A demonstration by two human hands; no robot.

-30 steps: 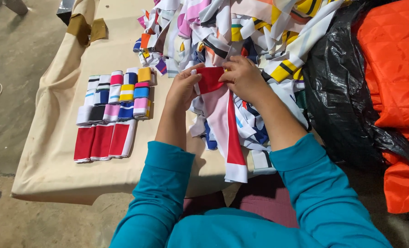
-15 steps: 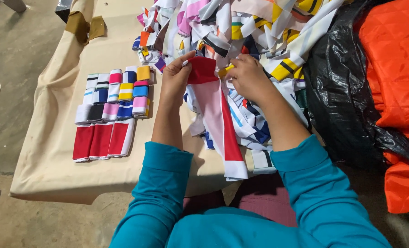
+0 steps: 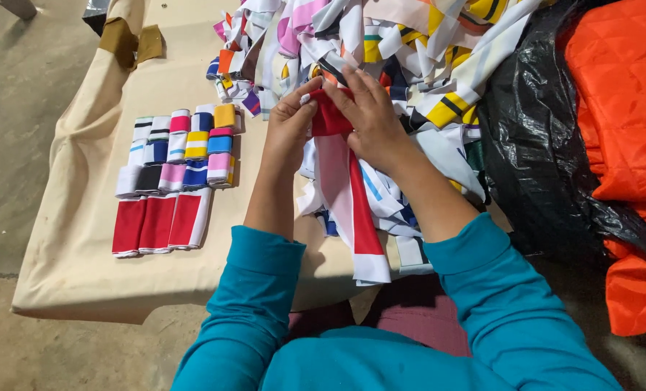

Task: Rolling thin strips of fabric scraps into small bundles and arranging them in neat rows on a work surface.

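Far left on the table (image 3: 84, 282): folded pieces laid in rows, three red folds (image 3: 160, 223) nearest you, smaller striped folds (image 3: 185, 145) behind them. They lie well apart from both hands.

Centre: your left hand (image 3: 288, 130) pinches the top end of a red-and-white strip (image 3: 352, 210), fingers closed on the red end. Your right hand (image 3: 370, 119) meets it from the other side, fingers pressed on the same red end. Both hands touch there, equally near.

The strip's long axis runs from the grip straight back toward you; its free end hangs over the table edge near your lap.

Right of the hands: a loose pile (image 3: 410, 51) of mixed strips, the held strip lying on its near side. Further right, a black bag (image 3: 540, 145) with orange quilted cloth (image 3: 620, 108) in it; no more of its contents shows.
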